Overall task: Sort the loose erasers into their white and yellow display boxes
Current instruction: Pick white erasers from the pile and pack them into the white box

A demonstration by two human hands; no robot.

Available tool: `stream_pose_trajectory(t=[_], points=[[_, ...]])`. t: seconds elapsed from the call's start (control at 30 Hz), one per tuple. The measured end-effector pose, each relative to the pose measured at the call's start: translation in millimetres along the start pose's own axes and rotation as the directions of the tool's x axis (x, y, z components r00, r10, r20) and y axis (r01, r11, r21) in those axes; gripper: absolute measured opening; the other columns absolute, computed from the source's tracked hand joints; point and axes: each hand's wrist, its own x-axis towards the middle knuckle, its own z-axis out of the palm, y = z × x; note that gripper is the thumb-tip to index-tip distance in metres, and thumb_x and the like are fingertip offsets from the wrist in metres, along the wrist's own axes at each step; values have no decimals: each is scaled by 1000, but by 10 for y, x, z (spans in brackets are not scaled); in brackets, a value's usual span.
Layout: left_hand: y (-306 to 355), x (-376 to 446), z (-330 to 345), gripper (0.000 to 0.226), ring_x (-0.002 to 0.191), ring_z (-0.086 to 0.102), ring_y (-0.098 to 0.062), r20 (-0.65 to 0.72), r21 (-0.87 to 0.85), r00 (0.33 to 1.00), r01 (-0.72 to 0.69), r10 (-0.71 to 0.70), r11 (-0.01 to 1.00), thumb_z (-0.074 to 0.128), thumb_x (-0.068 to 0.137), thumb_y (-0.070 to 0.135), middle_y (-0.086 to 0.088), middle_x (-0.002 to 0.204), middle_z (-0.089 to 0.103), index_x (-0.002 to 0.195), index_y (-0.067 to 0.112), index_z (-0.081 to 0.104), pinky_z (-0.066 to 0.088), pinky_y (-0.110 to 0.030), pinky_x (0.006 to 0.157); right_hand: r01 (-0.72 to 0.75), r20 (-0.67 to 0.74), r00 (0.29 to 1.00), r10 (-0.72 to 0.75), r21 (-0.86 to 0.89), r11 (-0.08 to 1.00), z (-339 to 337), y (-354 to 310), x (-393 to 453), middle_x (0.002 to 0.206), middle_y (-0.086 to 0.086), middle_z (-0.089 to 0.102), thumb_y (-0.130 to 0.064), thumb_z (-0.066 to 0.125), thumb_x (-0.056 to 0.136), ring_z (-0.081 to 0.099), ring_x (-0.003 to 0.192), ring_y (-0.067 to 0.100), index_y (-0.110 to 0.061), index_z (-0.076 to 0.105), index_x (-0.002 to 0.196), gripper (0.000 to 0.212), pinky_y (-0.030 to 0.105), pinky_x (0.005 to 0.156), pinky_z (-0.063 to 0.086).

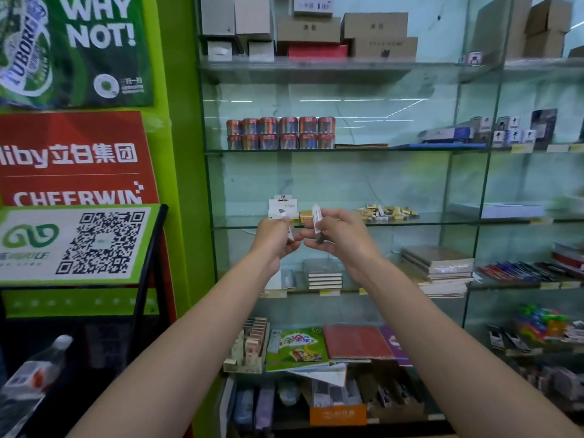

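Head view: both hands are hovering in front of a glass shelf [347, 223]. Left hand [274, 240] is pinching a small white-sleeved eraser [289, 233], its grip narrow around it. Right hand [339, 236] is holding a longer white-sleeved eraser [317, 223] upright, dark end down, fingers curled about it. Behind the hands, a white display box [282, 208] is standing on the shelf, just beside a yellow display box [306, 215]. Loose erasers [386, 212] are lying heaped farther right on the same shelf.
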Motion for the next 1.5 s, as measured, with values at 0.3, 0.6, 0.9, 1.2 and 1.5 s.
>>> stream_pose_trajectory(t=[0.3,0.6,0.9,1.2,1.5], points=[[-262,785,269,20,65,58,-17,14,-70,1000,4,-3,998,36,99,9,-11,78,62,105,2,54,53,-21,57,-12,9,1000,12,-7,1000,-285,259,844,96,21,62,7,51,85,61,78,28,1,48,113,29,33,74,58],[-290,1568,465,10,43,52,-7,-35,-72,996,-79,77,994,53,93,11,-8,63,51,87,5,60,48,-15,45,7,34,999,-4,-63,998,-562,417,1689,79,11,62,13,54,82,63,73,26,-2,44,115,38,37,82,56],[-403,2283,276,27,71,59,-25,-114,-234,993,-50,24,971,31,92,-12,-15,77,55,74,-4,50,56,-23,61,-55,24,998,58,-84,995,-400,866,2485,101,25,61,15,63,71,61,81,32,-1,49,112,46,32,74,56],[-429,3099,-50,27,65,55,-22,-54,-157,997,-67,60,985,40,93,-6,-11,72,52,69,0,50,55,-18,54,-85,19,996,86,-37,996,-107,1192,3179,90,18,64,14,60,74,63,69,28,-3,45,112,44,34,79,55],[-520,3731,-182,21,53,49,-11,6,-109,998,-64,65,992,49,92,0,-9,67,51,71,2,53,47,-11,49,-72,-16,997,71,-92,993,24,1422,3707,104,20,64,12,61,77,64,64,19,-2,51,101,30,19,52,55]])
